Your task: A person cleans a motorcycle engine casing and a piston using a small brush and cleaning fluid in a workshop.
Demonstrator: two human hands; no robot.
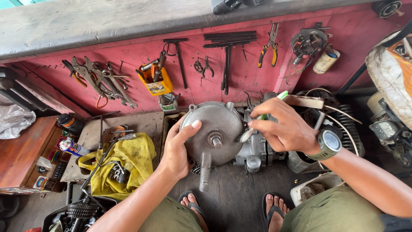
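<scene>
The left hand [177, 148] is pressing against the left rim of a round grey engine cover [210, 131], thumb lying on its face and fingers curling behind the edge, so its grip is clamping on the cover. The cover is standing upright on the dark wooden floor [234, 195], with a toothed gear and shaft [215, 139] showing at its centre and a kick lever [205, 171] hanging below. The right hand [285, 129], wearing a green wristwatch [328, 145], is closing its grip around a toothbrush [262, 117], whose bristled end is touching the cover's right edge beside the engine block [256, 150]. A yellow cloth [131, 159] is lying well to the left, and pliers [269, 47] are hanging on the red wall.
</scene>
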